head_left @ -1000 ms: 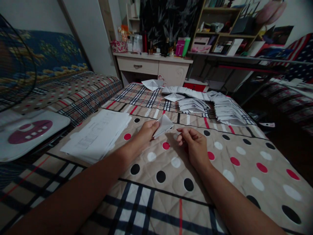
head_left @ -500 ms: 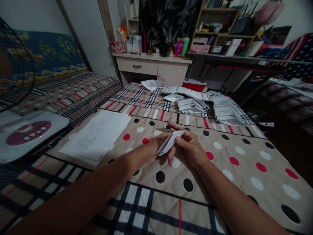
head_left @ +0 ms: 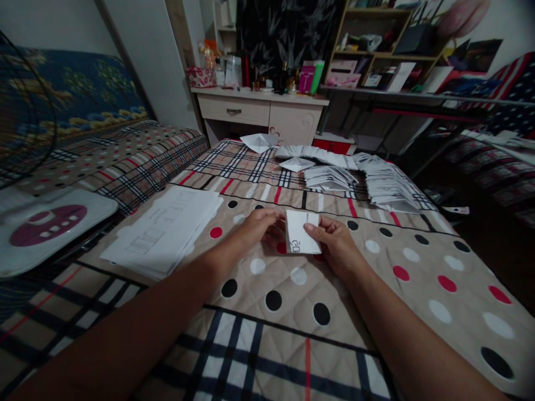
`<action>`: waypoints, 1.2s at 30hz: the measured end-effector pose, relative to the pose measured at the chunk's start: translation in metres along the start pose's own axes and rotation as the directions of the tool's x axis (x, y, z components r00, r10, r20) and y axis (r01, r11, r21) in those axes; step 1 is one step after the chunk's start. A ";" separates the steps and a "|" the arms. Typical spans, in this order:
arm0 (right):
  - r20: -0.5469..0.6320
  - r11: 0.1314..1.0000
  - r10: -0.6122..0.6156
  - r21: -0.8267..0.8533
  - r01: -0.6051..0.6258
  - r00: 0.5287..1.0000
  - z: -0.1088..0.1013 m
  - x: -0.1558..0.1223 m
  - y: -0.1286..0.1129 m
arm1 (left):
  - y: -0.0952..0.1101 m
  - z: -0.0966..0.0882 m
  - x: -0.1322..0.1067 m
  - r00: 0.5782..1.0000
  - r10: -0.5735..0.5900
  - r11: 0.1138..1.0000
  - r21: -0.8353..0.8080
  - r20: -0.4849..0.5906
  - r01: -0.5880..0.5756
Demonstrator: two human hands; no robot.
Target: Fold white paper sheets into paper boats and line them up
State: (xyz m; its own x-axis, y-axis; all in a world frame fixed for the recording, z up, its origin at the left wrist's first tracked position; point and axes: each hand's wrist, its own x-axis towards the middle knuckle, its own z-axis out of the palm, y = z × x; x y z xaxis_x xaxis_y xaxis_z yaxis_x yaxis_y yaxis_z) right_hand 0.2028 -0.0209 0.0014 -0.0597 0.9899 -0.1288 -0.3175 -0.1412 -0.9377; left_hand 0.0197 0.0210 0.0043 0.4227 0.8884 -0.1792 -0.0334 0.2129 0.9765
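Head view. Folded paper (head_left: 300,233) is up in front of the person, between the two hands, above the dotted part of the bed cover (head_left: 251,303). It shows a flat, four-sided white face with dark print near its lower left corner.

Right hand (head_left: 339,245): thumb lies on the near face of the folded paper, fingers behind its right edge; a pinch on that side. Left hand (head_left: 259,225): fingers loosely curled beside the left edge. Cannot tell whether the fingertips touch the paper; part of the hand is in shadow.

Surroundings: a pile of flat sheets (head_left: 163,231) lies on the bed to the left, printed side up. Further off on the right, a fanned stack (head_left: 390,186) and a smaller stack (head_left: 329,178) of folded pieces; a loose folded piece (head_left: 296,164) lies left of the smaller stack, and a larger paper (head_left: 258,143) sits near the far edge of the bed, towards the dresser (head_left: 234,108).

Step in hand, judged: two-handed handling of one small folded piece, the right hand steadying it. Next move, judged: it calls for the right pinch to stay firm and the left fingertips to meet the free edge squarely, lightly enough not to buckle the layers.
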 end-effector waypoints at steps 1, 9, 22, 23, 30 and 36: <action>0.018 0.998 0.038 -0.046 -0.037 0.999 0.000 0.000 0.000 | 0.002 -0.003 0.000 1.000 0.020 1.000 -0.009 0.005 -0.020; -0.007 0.921 -0.071 -0.384 0.063 0.997 -0.004 0.008 0.004 | -0.007 -0.008 0.004 0.993 0.102 0.932 0.342 0.055 -0.115; 0.214 0.723 -0.250 -0.607 0.329 0.944 -0.005 0.002 0.013 | -0.009 -0.026 0.010 0.936 0.291 0.716 0.603 0.199 -0.351; 0.257 0.691 -0.291 -0.610 0.388 0.922 -0.005 0.001 0.014 | -0.009 -0.027 0.010 0.925 0.306 0.714 0.587 0.227 -0.380; 0.436 0.509 -0.372 -0.643 0.572 0.820 -0.004 -0.002 0.012 | -0.001 -0.029 0.007 0.814 0.409 0.608 0.542 0.412 -0.580; 0.481 0.444 -0.353 -0.669 0.596 0.803 -0.004 -0.002 0.011 | 0.004 -0.029 0.003 0.786 0.388 0.562 0.552 0.481 -0.616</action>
State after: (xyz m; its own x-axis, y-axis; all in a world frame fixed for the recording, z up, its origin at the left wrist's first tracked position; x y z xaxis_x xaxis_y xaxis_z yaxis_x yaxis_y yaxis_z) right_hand 0.2030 -0.0243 -0.0096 -0.3908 0.8371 0.3828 0.4569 0.5375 -0.7088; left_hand -0.0057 0.0360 0.0045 0.7550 0.5852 0.2958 0.2212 -0.6520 0.7253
